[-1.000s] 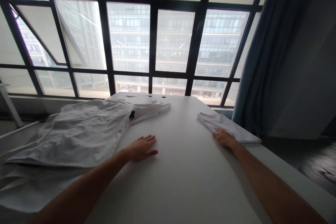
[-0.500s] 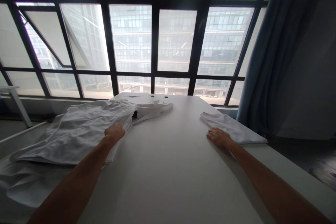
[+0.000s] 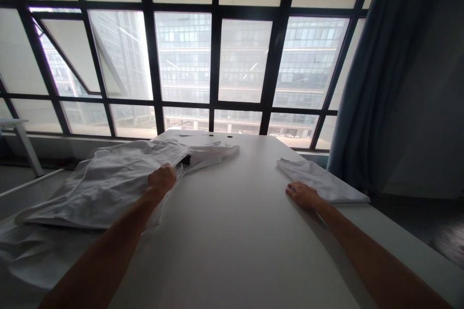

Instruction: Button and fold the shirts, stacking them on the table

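A white shirt (image 3: 108, 174) lies spread and wrinkled over the left side of the white table (image 3: 224, 231). My left hand (image 3: 162, 178) is closed on its near right edge, which is raised a little off the layer beneath. Just beyond that hand, a small black patch (image 3: 186, 160) shows under the raised cloth. On the right, my right hand (image 3: 302, 195) rests on the tabletop, fingers lying loosely with nothing in them. It is beside the near left edge of a flat, folded white cloth (image 3: 326, 181).
A row of dark-framed windows (image 3: 213, 58) stands behind the table, one pane tilted open at left. A blue-grey curtain (image 3: 366, 82) hangs at the right. Two dark round holes mark the table's far end. Another white table (image 3: 27, 147) stands at far left.
My left hand has risen slightly and moved right, lifting the shirt's edge, so more of the black patch shows. My right hand stays in place on the table.
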Available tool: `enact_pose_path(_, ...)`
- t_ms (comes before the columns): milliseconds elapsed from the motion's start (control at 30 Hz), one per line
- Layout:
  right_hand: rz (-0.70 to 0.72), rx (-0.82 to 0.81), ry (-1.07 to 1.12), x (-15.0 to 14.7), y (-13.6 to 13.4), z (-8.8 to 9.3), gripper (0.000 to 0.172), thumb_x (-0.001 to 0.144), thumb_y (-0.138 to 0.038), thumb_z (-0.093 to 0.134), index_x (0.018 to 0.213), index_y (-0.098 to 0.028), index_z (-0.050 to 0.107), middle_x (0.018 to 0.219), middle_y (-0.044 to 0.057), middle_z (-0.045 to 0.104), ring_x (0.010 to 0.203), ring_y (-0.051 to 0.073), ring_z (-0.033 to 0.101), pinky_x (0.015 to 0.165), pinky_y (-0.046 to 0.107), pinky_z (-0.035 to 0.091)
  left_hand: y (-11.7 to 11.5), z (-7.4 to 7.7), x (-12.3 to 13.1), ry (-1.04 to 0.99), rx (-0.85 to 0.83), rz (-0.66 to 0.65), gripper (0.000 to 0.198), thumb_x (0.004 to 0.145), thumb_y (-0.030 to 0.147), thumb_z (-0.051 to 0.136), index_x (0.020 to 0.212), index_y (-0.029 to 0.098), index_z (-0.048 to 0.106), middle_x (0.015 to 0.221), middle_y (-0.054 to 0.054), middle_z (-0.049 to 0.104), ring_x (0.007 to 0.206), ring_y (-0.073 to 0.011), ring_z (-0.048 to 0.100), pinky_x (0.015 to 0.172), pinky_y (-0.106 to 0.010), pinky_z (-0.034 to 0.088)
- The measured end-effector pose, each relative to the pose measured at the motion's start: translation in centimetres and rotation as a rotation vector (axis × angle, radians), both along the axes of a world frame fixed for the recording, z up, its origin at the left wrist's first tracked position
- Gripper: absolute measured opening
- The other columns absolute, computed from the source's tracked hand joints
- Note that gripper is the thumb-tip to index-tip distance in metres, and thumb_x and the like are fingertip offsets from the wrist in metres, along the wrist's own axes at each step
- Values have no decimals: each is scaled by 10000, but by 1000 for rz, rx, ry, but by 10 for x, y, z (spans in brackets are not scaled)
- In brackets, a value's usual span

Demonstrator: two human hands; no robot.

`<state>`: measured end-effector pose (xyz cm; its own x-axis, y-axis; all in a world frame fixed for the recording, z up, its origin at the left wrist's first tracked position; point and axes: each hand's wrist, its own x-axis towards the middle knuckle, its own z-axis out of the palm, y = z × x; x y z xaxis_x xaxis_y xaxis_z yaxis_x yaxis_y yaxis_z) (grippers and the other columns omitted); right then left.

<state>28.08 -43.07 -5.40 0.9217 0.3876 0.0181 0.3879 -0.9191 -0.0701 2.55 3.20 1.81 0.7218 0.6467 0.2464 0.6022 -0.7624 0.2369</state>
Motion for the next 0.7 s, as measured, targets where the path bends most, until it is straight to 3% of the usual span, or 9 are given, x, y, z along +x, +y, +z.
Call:
enact_pose_path(67,-7,-9,7,-1,1,1,473,1092,-361,385,1470,-121,535,1523,182,409,1398,324,395,1157,536,312,-15,12,-6,-36,37,32,437,1010,265,249,1193,59,588,1171,-258,680,1103,-375,672,905,-445,511)
enact_pose_path(167,-18,-16,25,-2,3,2,476,1100,-355,374,1489,-121,518,1536,176,394,1411,317,378,1164,525,301,-45,32,-18,-135,141,-22,463,1046,349,200,1159,121,586,1055,-198,703,1009,-343,693,839,-401,501)
enact_pose_path(267,-13,-27,21,-2,2,3,471,1098,-347,384,1480,-114,530,1536,175,394,1405,314,384,1163,507,305,-80,38,-26,-187,138,-268,403,1052,395,259,1016,173,593,871,-123,684,880,-287,675,803,-357,453)
enact_pose_path(400,-2,-61,-30,-2,0,-1,465,1098,-345,364,1458,-118,551,1517,161,425,1377,304,416,1146,491,339,-117,22,-27,-37,-184,-658,382,1026,353,352,684,202,431,658,-36,529,642,-167,492,665,-316,352)
enact_pose_path(500,55,-65,-115,-3,9,-9,455,1061,-284,380,1428,-112,587,1501,156,448,1380,299,411,1156,467,337,-135,14,-32,132,-502,-999,399,1006,396,406,661,197,372,634,20,415,609,-123,367,607,-290,305)
enact_pose_path(600,120,-14,-219,-7,37,-16,493,1005,-213,419,1460,-103,574,1498,145,456,1391,280,404,1178,398,330,-145,20,-43,276,-792,-1299,514,959,623,484,688,194,402,651,44,366,606,-104,326,572,-254,311)
enact_pose_path(700,210,47,-257,-8,78,-10,605,959,-165,474,1560,-96,461,1537,136,407,1405,284,386,1187,387,333,-145,33,-56,414,-1030,-1451,663,797,831,582,676,192,450,616,52,364,564,-85,315,509,-226,302)
